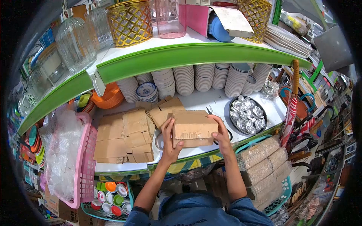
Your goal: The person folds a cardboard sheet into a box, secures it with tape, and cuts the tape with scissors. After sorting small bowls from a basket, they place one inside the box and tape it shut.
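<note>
The left hand (171,141) and right hand (221,136) hold a cardboard box (193,128) over the bench (212,98). Each grip is part-open, spread to clasp one end

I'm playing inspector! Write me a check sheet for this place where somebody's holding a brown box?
Surface: white counter, partly covered.
Job's things: cardboard box, held up; scissors behind it, partly hidden.
Clutter: flattened cardboard at left; black pan of shiny silver pieces at right.
Grip: left hand and right hand hold opposite sides of the box.
Cables: nothing seen.
Surroundings: stacked bowls behind; pink basket at left.
</note>
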`<state>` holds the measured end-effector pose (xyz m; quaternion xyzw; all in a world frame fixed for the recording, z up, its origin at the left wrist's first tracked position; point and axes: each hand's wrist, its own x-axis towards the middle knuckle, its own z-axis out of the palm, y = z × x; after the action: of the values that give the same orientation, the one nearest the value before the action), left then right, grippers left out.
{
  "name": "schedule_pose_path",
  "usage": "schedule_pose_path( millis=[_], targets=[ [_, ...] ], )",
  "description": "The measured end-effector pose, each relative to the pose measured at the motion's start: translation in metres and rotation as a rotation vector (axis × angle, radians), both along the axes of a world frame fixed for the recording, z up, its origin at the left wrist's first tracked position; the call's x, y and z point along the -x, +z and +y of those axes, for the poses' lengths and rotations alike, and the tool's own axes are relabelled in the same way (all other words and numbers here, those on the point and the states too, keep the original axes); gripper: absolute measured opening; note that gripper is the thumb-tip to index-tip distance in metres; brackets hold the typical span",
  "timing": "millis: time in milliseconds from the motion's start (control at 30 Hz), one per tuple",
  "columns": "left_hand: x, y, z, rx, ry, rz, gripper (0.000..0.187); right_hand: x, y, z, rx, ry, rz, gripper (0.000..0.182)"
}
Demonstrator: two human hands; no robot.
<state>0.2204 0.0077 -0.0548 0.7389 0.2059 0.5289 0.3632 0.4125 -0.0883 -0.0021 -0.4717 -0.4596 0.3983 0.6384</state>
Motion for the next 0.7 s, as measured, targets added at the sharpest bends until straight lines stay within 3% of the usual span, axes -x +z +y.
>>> schedule_pose_path(
  millis=[167, 700],
  targets=[
    [0.002, 0.003, 0.002, 0.01, 0.048, 0.025, 0.079, 0.012, -0.017, 0.011, -0.135, -0.124, -0.075, 0.075],
    [-0.003, 0.001, 0.006, 0.03, 0.012, -0.045, 0.063, 0.009, -0.036, 0.015, -0.19, -0.122, -0.071, 0.069]
  ],
)
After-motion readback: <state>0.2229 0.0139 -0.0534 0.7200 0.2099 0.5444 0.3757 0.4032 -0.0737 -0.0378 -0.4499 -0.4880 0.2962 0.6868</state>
